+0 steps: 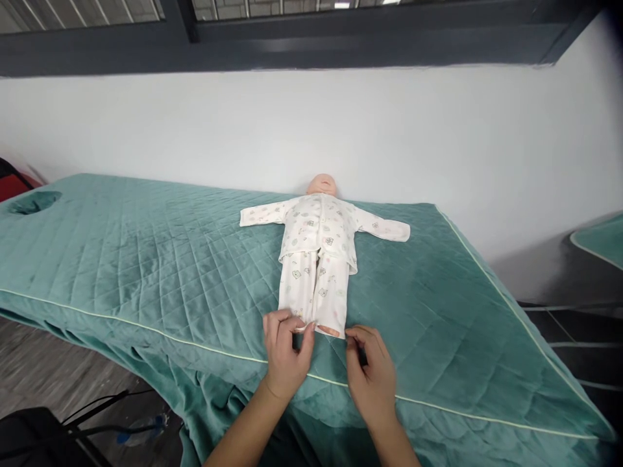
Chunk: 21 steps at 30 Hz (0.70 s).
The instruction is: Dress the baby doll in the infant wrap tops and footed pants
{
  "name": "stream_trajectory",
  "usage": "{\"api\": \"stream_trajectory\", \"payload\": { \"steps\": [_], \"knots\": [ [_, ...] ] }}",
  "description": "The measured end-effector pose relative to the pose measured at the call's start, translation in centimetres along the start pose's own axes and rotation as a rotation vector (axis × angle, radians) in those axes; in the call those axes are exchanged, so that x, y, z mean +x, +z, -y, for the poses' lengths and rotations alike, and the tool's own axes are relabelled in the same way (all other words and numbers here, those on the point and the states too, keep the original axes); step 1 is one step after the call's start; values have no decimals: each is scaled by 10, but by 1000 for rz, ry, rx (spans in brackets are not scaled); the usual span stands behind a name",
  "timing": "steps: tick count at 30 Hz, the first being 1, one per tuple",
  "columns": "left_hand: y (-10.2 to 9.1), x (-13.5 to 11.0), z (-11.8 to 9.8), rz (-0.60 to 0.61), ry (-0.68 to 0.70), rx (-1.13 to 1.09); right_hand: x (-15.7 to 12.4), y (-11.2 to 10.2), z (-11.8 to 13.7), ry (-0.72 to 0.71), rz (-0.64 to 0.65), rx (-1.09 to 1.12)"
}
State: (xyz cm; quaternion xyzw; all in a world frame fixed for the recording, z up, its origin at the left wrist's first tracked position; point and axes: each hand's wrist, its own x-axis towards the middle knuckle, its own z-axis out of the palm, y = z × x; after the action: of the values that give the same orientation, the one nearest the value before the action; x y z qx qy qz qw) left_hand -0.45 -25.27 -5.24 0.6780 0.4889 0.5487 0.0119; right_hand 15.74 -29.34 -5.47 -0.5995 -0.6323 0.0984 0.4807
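Note:
A baby doll [322, 184] lies on its back, dressed in a white printed long-sleeved top [318, 224] and matching trousers [332, 288]. Both sleeves stretch out sideways, and the doll's hands are hidden inside them. My left hand [286, 350] is closed on the hem of the trouser leg at the left, thumb and fingers pinching the cloth. At the outer corner of the other leg's hem, my right hand [372, 373] pinches the edge of the fabric. A bit of the doll's foot [328, 331] shows inside that leg opening.
The doll rests on a bed with a green quilted cover [195, 259], which has a round hole [35, 202] at its far left. Behind runs a white wall [219, 130] below a dark window frame [292, 45]. A black object with cables [39, 434] stands at lower left.

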Motion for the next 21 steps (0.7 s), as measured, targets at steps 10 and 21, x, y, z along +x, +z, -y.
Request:
{"api": "stream_trajectory", "payload": {
  "steps": [10, 21],
  "knots": [
    [4, -5, 3, -24, 36, 74, 1, 1, 0, 8, 1, -11],
    [0, 18, 22, -157, -444, -250, 38, -2, -18, 464, -197, 443]
  ]
}}
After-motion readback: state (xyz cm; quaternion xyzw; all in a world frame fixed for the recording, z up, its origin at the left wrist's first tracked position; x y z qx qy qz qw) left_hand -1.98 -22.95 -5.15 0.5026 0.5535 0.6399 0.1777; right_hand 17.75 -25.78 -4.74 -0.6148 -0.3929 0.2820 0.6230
